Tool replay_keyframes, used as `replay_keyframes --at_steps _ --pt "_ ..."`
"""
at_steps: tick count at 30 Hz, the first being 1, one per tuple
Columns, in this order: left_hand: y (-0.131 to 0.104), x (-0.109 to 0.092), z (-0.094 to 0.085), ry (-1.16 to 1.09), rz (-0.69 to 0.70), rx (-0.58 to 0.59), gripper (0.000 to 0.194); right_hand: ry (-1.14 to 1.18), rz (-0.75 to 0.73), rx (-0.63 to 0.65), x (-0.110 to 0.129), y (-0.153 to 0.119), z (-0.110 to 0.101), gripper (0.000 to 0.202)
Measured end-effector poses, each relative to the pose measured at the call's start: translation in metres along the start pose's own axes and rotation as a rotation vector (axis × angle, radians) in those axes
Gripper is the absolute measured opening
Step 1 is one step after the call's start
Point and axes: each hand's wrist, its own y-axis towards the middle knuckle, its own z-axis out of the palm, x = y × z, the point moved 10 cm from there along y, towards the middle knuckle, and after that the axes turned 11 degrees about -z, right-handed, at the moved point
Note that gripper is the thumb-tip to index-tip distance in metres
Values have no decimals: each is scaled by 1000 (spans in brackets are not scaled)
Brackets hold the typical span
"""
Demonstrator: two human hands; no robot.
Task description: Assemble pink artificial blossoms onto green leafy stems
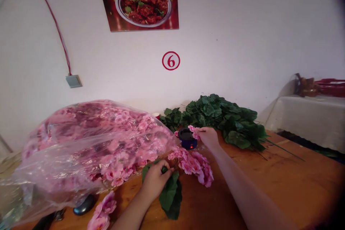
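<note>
My left hand (156,179) is closed round the stem of an artificial flower spray, low over the table. Large green leaves (170,194) hang below the fingers, and pink blossoms (192,165) spread out to the right of them. Further back, my right hand (209,137) pinches a small pink artificial blossom (194,132). That blossom is beside the rim of a small dark blue pot (185,144) with a lit red light on its front. I cannot tell whether the blossom touches the pot. What fills the pot looks dark.
A clear plastic bag (88,143) full of pink blossoms covers the table's left side. Green leaf stems (223,118) are heaped at the back right. Loose pink flowers (104,210) and a dark rounded object (84,205) lie front left. A white-covered table (309,115) stands far right.
</note>
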Motion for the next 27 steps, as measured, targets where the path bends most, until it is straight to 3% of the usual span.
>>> replay_keyframes --at_steps 17,23,27 --pt "-1 1 2 45 -3 17 30 15 -17 15 6 -1 1 28" --pt "-1 4 8 25 -10 115 40 12 -15 -12 11 -1 -9 32" --pt "0 3 6 35 0 116 39 6 -26 -35 14 0 -15 31"
